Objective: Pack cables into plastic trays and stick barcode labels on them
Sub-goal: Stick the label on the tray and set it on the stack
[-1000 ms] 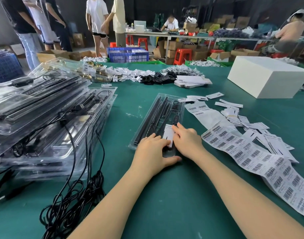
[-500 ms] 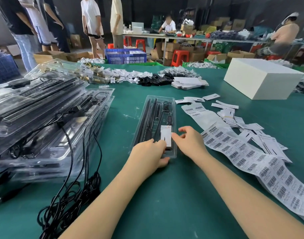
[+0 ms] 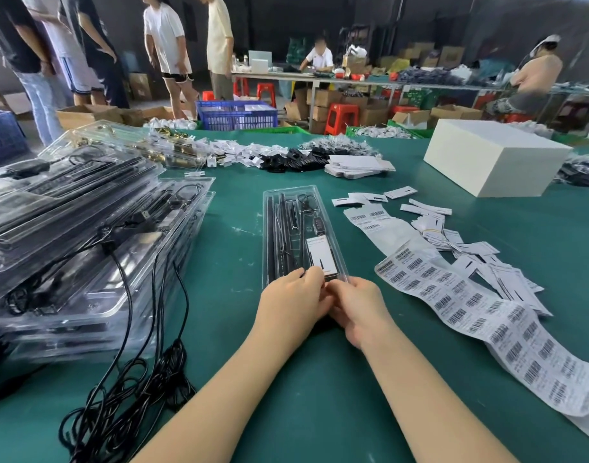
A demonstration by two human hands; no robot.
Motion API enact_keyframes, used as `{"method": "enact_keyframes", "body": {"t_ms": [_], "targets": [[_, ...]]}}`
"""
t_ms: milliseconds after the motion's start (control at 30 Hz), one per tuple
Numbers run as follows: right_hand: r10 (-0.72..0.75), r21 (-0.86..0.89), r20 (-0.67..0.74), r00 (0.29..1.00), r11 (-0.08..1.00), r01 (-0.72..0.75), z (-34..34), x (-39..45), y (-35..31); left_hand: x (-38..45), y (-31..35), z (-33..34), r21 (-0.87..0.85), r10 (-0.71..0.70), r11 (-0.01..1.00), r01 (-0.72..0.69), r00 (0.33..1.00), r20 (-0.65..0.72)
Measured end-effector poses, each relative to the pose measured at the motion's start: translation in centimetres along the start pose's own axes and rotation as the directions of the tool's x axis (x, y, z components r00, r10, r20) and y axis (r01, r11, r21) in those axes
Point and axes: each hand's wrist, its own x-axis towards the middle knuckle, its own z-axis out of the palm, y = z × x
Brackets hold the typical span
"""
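Note:
A clear plastic tray [image 3: 298, 208] lies lengthwise on the green table in front of me, holding black strips, a coiled cable and a white card [image 3: 319, 253]. My left hand [image 3: 291, 304] and my right hand [image 3: 361, 307] meet at the tray's near end, fingers curled over its edge and covering it. A long sheet of barcode labels [image 3: 460, 295] runs along the right side of the table. A stack of filled trays [image 3: 82, 228] stands at the left, with loose black cables [image 3: 132, 389] hanging off it.
A white box [image 3: 493, 155] stands at the far right. Peeled label backings [image 3: 470, 248] lie scattered beside the label sheet. Small parts and white cards [image 3: 356, 165] are heaped along the table's far side. Several people stand and sit beyond the table.
The tray has turned to lie straighter away from me. Both hands slid back from the white card to the tray's near end and now close together there.

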Motion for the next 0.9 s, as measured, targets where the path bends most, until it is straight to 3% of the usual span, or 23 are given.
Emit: {"method": "enact_keyframes", "body": {"t_ms": [133,200,267,333,400,467,500,600,733,900], "targets": [[-0.078,0.005,0.048,0.996,0.997,0.078,-0.2,-0.3,-0.5,-0.7,-0.5,0.2,-0.266,-0.092,0.958,0.104,0.994,0.058],[-0.105,0.021,0.061,0.993,0.994,0.104,-0.8,-0.5,-0.7,-0.6,-0.6,0.2,-0.404,-0.219,0.894,0.194,0.976,-0.016],[-0.126,0.041,0.072,0.989,0.992,0.124,-1.6,-0.7,-1.0,-0.1,-1.4,0.2,-0.495,-0.412,0.791,0.358,0.911,0.000],[-0.136,0.107,0.121,0.983,0.987,0.123,-2.7,-0.8,-1.4,0.5,-2.5,-0.3,-0.639,-0.584,0.532,0.555,0.787,0.198],[-0.134,0.180,0.201,0.970,0.979,0.098,-3.7,-0.9,-2.1,1.1,-3.2,-1.0,-0.772,-0.593,0.145,0.619,0.679,0.433],[-0.149,0.144,0.254,0.956,0.983,0.115,-4.2,-1.1,-2.4,1.4,-3.1,-1.3,-0.806,-0.449,-0.186,0.562,0.681,0.578],[-0.164,0.100,0.253,0.953,0.985,0.143,-4.2,-1.3,-2.4,1.5,-2.7,-1.3,-0.816,-0.414,-0.259,0.516,0.705,0.577],[-0.181,0.097,0.152,0.972,0.981,0.167,-3.5,-1.3,-1.9,1.4,-1.7,-0.9,-0.876,-0.477,-0.254,0.409,0.735,0.481],[-0.043,0.250,0.057,0.997,0.968,0.028,-2.5,-1.1,-0.9,0.9,-1.5,-0.5,-0.892,-0.545,-0.279,0.356,0.706,0.452],[-0.034,0.277,0.016,0.999,0.960,0.028,-1.8,-1.2,0.0,0.4,-1.5,-0.1,-0.929,-0.563,-0.191,0.317,0.740,0.368]]}}
